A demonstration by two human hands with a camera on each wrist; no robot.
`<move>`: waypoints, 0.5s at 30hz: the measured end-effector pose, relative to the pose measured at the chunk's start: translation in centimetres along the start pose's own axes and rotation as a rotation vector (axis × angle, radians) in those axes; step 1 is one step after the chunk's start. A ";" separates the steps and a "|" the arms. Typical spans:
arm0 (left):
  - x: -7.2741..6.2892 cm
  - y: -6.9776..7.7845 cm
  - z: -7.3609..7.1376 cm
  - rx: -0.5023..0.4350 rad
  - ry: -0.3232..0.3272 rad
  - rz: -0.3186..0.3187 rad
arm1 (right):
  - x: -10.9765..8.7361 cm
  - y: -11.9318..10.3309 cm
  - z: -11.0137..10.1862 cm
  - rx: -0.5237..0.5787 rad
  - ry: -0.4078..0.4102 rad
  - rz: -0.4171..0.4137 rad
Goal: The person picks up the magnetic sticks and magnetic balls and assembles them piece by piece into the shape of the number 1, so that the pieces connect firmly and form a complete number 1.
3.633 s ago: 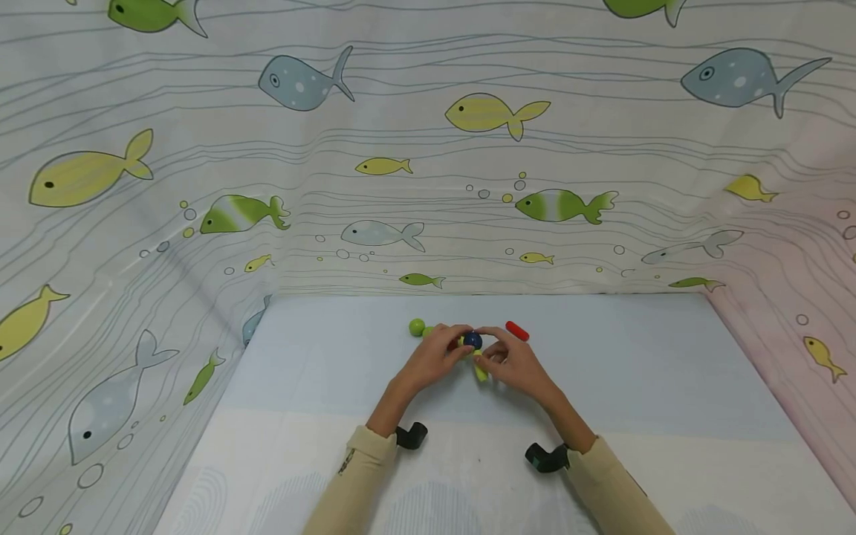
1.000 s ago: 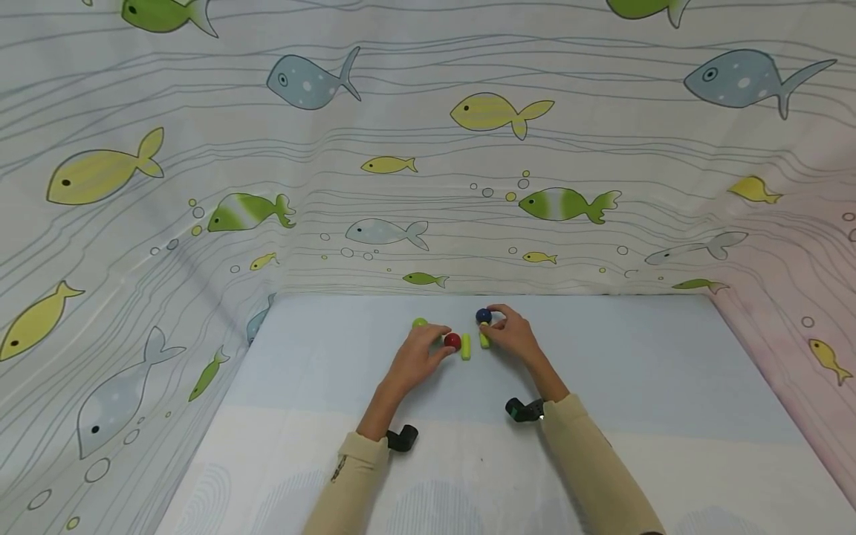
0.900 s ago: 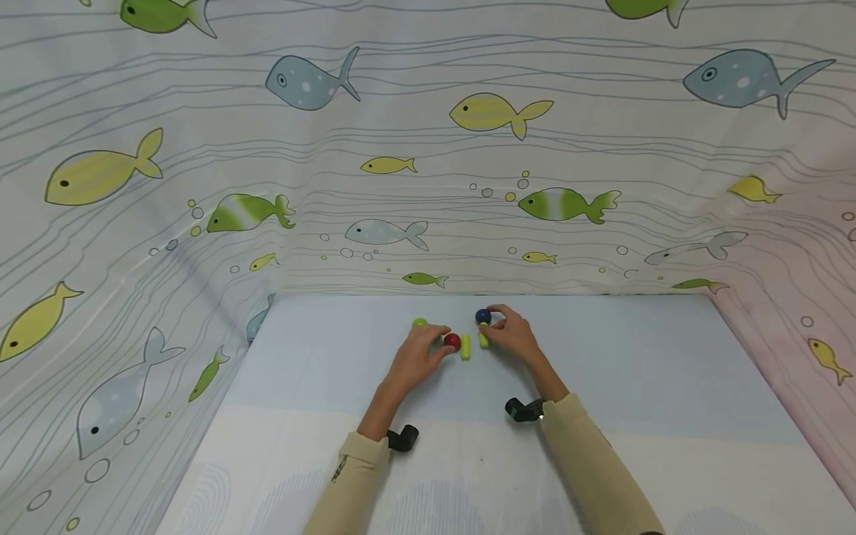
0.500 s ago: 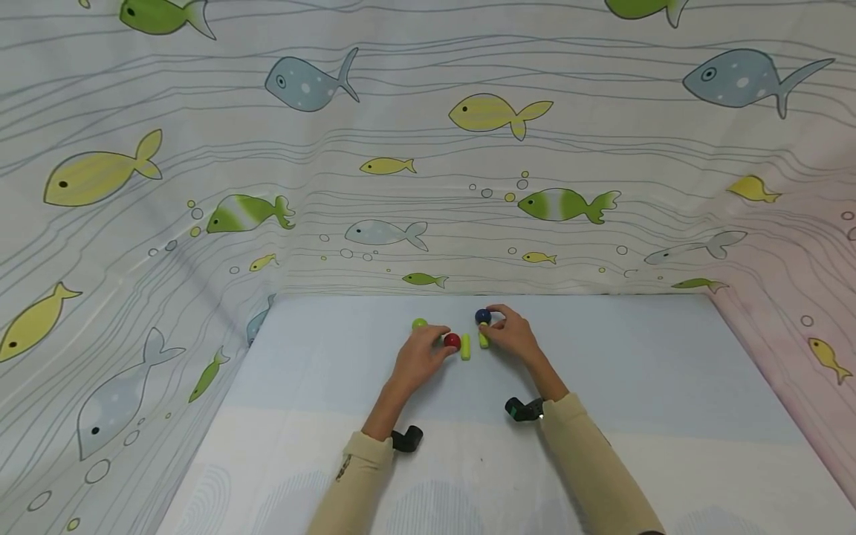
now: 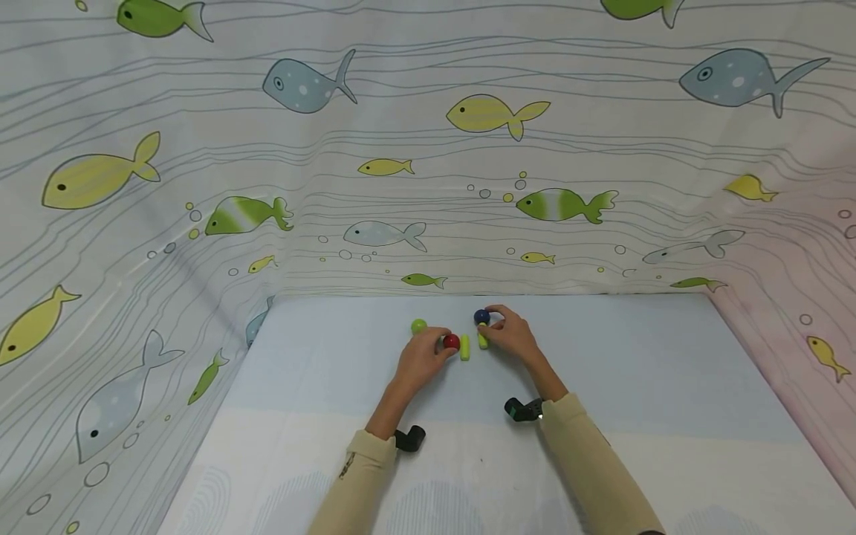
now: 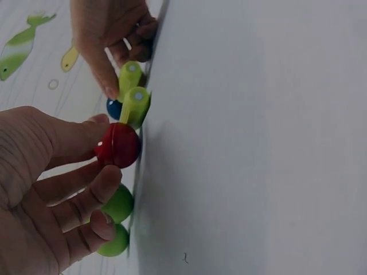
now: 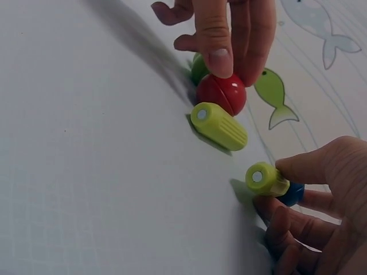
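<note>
My left hand (image 5: pixel 421 360) pinches a red ball (image 5: pixel 451 342) between thumb and fingers. Just right of that ball, a yellow-green magnetic rod (image 5: pixel 464 347) lies on the table, apparently touching it in the right wrist view. My right hand (image 5: pixel 513 336) pinches a second yellow-green rod (image 7: pixel 265 179), which has a round metal end. A dark blue ball (image 5: pixel 481 316) sits at this rod's far end, beside my fingertips. Two green balls, the upper green ball (image 6: pixel 119 204) and the lower green ball (image 6: pixel 113 240), lie behind my left fingers; the head view shows only one.
The pieces lie toward the back of a pale blue and white table (image 5: pixel 622 364). Behind it rises a fish-patterned cloth (image 5: pixel 428 200), which also hangs along both sides. A black wrist camera (image 5: pixel 409 438) sits on the left wrist, another black camera (image 5: pixel 523 409) on the right.
Since the oldest frame, my hands have separated, the right carrying the blue ball and a rod backward. The red rod seen then is out of sight. Over the last second, hardly anything moves.
</note>
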State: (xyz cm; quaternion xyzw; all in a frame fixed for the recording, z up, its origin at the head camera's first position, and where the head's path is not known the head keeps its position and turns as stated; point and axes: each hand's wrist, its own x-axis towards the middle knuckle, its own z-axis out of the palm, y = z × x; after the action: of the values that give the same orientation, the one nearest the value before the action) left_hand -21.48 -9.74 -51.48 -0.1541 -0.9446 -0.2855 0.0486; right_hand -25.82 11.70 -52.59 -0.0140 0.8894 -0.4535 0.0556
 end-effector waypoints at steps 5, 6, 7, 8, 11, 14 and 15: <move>0.0 0.1 0.2 0.008 -0.003 -0.009 | 0.1 0.1 0.0 -0.010 0.001 -0.002; 0.0 0.1 0.2 0.007 -0.001 -0.009 | 0.1 0.1 0.0 -0.012 0.002 -0.002; 0.1 0.2 0.3 0.004 0.004 -0.009 | 0.1 0.1 0.0 -0.013 0.002 -0.002; 0.1 0.2 0.3 0.002 0.008 -0.007 | 0.1 0.1 0.0 -0.013 0.002 -0.002; 0.1 0.1 0.4 0.003 0.016 -0.005 | 0.1 0.1 0.0 -0.015 0.003 -0.005; 0.1 0.1 0.5 0.006 0.017 -0.007 | 0.0 0.0 0.0 -0.016 0.003 -0.007; 0.1 0.0 0.5 0.008 0.016 -0.009 | 0.0 0.0 0.0 -0.017 0.005 -0.007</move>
State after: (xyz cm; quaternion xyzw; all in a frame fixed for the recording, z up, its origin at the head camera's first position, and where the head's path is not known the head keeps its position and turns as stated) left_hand -21.60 -9.39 -51.90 -0.1473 -0.9461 -0.2830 0.0553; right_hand -25.83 11.72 -52.61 -0.0167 0.8933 -0.4462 0.0518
